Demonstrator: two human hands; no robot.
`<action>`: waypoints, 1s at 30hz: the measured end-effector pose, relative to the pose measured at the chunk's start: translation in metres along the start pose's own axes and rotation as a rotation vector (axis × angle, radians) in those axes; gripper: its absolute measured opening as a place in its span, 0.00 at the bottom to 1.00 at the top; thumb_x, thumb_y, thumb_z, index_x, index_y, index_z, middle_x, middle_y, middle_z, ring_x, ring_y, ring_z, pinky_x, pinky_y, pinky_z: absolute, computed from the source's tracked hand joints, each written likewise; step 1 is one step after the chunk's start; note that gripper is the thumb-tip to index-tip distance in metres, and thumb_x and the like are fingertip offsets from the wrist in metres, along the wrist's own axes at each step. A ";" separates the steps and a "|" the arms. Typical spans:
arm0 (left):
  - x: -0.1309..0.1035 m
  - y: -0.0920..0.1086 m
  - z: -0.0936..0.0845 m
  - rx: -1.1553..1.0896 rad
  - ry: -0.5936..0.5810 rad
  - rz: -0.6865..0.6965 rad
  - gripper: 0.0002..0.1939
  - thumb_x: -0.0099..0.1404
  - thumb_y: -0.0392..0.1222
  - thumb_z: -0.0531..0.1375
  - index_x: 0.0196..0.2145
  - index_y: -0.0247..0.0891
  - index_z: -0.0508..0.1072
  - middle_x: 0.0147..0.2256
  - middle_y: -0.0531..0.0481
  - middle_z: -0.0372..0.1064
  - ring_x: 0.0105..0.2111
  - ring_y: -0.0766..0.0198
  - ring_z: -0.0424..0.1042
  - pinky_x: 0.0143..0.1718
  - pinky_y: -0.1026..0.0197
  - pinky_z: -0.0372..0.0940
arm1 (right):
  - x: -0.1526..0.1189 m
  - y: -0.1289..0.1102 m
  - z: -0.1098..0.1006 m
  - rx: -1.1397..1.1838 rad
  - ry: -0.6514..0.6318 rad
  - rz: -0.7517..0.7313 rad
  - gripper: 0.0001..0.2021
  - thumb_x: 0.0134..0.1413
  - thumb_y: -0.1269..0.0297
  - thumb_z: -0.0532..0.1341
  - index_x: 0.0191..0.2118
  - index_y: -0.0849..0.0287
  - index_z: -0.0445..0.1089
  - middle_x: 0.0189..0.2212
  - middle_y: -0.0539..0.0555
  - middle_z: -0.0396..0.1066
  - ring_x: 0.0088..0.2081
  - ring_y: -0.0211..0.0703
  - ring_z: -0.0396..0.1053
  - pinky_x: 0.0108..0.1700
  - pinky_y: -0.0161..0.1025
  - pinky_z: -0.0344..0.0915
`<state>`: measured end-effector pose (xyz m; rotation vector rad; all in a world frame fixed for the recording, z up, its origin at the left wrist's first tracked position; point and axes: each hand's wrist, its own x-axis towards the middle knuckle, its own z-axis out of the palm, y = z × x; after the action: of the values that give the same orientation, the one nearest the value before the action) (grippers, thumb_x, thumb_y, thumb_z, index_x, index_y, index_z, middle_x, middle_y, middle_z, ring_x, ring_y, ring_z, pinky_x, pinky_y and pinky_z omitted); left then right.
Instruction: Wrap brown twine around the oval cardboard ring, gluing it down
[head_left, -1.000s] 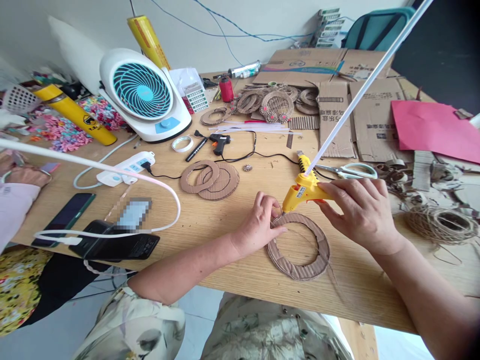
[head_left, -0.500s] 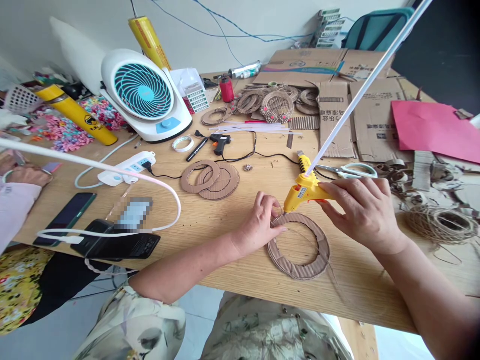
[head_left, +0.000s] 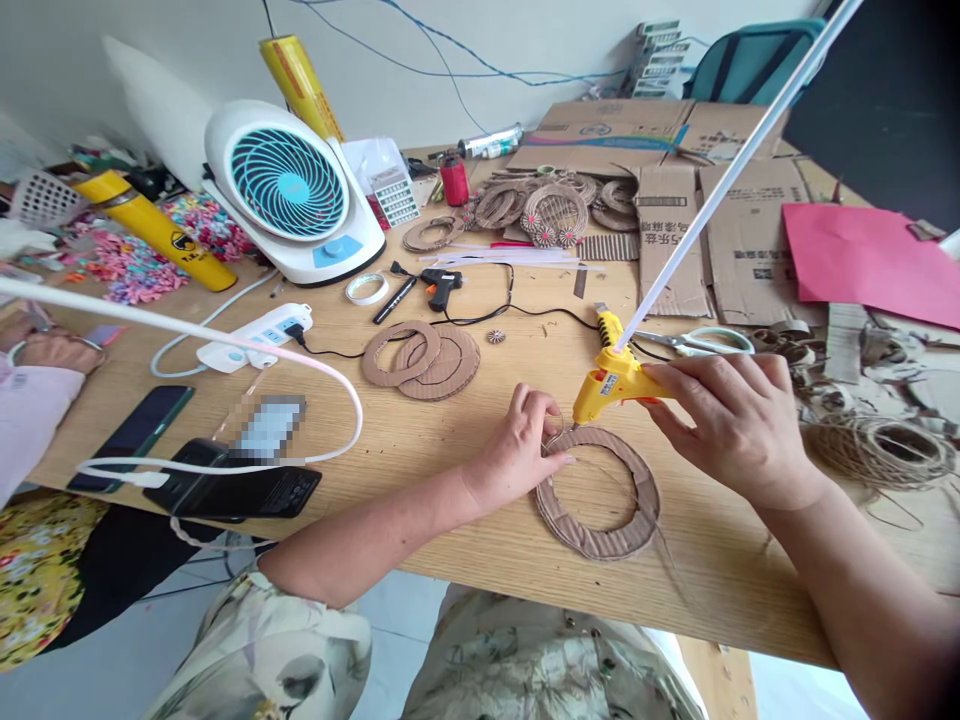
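A brown cardboard ring (head_left: 634, 530) lies on the wooden table in front of me. My left hand (head_left: 521, 445) is closed at the ring's upper left edge, pinching a thin twine (head_left: 596, 467) that trails across the ring and off its lower right side. My right hand (head_left: 739, 425) grips a yellow hot glue gun (head_left: 600, 392) by its handle. The gun's nozzle points down at the ring's top left, close to my left fingertips; whether it touches the cardboard I cannot tell. A long translucent glue stick (head_left: 720, 205) sticks up from the gun's back.
Two cardboard pieces (head_left: 457, 365) lie left of centre, near a black glue gun (head_left: 441, 287). Scissors (head_left: 701, 341) and a twine coil (head_left: 885, 447) are at right. A fan (head_left: 289, 190), a power strip (head_left: 255, 335) and phones stand left. Another person's hand (head_left: 56, 350) rests at far left.
My right hand has shifted the yellow glue gun slightly to the right along the ring's top. My left hand and the ring stay in place.
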<state>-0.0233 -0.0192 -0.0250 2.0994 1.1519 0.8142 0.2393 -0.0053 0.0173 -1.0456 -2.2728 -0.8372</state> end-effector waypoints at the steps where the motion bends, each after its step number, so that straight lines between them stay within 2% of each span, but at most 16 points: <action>1: 0.000 0.000 0.000 0.000 0.000 -0.001 0.30 0.53 0.29 0.73 0.43 0.41 0.57 0.45 0.50 0.55 0.37 0.66 0.70 0.44 0.54 0.75 | 0.000 0.000 0.000 0.001 0.001 0.004 0.17 0.60 0.61 0.64 0.53 0.58 0.68 0.38 0.55 0.75 0.34 0.44 0.64 0.42 0.44 0.53; 8: -0.001 -0.002 0.001 0.030 0.005 0.014 0.30 0.53 0.30 0.73 0.44 0.41 0.58 0.45 0.50 0.56 0.38 0.64 0.70 0.46 0.51 0.75 | -0.002 0.001 0.001 0.034 0.018 0.022 0.19 0.59 0.61 0.64 0.55 0.57 0.67 0.38 0.55 0.75 0.35 0.45 0.64 0.42 0.44 0.53; 13: 0.000 -0.002 0.001 0.038 0.007 0.023 0.30 0.53 0.30 0.73 0.44 0.42 0.58 0.45 0.50 0.56 0.40 0.63 0.71 0.48 0.49 0.74 | -0.002 -0.002 0.002 0.080 -0.019 0.045 0.21 0.61 0.61 0.62 0.59 0.54 0.64 0.39 0.54 0.74 0.36 0.46 0.64 0.41 0.44 0.52; 23: 0.000 0.000 0.001 0.031 -0.001 0.012 0.29 0.53 0.30 0.72 0.44 0.41 0.58 0.46 0.50 0.56 0.40 0.63 0.72 0.48 0.49 0.74 | 0.000 -0.002 0.002 0.034 0.011 -0.005 0.19 0.58 0.61 0.66 0.53 0.58 0.67 0.39 0.54 0.75 0.35 0.44 0.64 0.40 0.43 0.53; 30: 0.000 -0.002 0.001 0.041 0.001 0.007 0.30 0.53 0.31 0.73 0.44 0.42 0.58 0.46 0.50 0.56 0.40 0.63 0.72 0.49 0.47 0.75 | 0.000 -0.002 0.001 0.044 0.004 0.000 0.18 0.59 0.61 0.65 0.54 0.55 0.67 0.38 0.53 0.75 0.34 0.44 0.64 0.39 0.43 0.53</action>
<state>-0.0234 -0.0190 -0.0272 2.1371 1.1718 0.8010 0.2372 -0.0054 0.0157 -1.0230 -2.2778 -0.7856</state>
